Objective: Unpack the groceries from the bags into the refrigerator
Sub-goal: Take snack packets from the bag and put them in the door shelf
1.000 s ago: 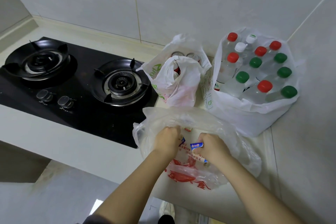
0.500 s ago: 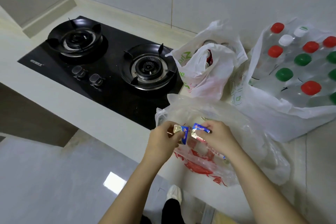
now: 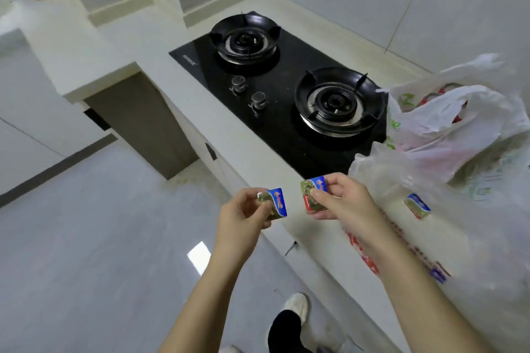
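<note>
The left hand (image 3: 243, 213) pinches one small blue-and-gold packet (image 3: 277, 203), thumb on top and fingers curled under. The right hand (image 3: 341, 198) pinches a second packet (image 3: 312, 192) the same way. Both packets are in the air just in front of the hob (image 3: 286, 112), approx. over its near edge; the hands are near each other, not touching. A third packet (image 3: 417, 206) lies inside the clear bag (image 3: 381, 169) at the hob's near-right corner, w/ a white bag (image 3: 459, 120) at the hob's right edge. Fridge not in view.

Step in hand is prob. carrying the two packets to the fridge. Foil packs look soft, so a light, steady pinch on the flat faces is best, no squeezing. Arms should pass clear of the bag so the plastic isn't dragged along, and both packs should go in side by side, then back for the third.
</note>
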